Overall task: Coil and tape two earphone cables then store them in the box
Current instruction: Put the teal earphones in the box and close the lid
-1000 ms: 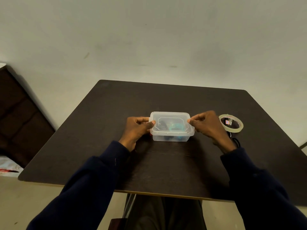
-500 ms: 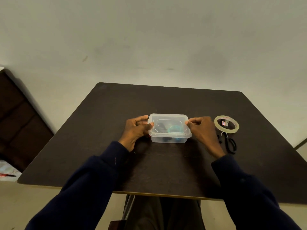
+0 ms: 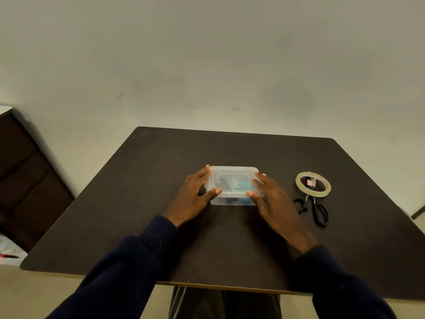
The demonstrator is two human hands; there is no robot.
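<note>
The box (image 3: 233, 178) sits mid-frame, long axis left to right, between my left hand (image 3: 192, 199) and right hand (image 3: 273, 203), equally near. Both hands are spread, fingers straight against its ends; the earphone coils (image 3: 240, 186) seem to be inside.

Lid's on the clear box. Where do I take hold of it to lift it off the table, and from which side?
Take the box by its two short end walls, under the lid rim, coming in from left and right. It lies flat, long side toward you, and the left hand and right hand flank those ends. The thin lid alone would likely flex.
</note>
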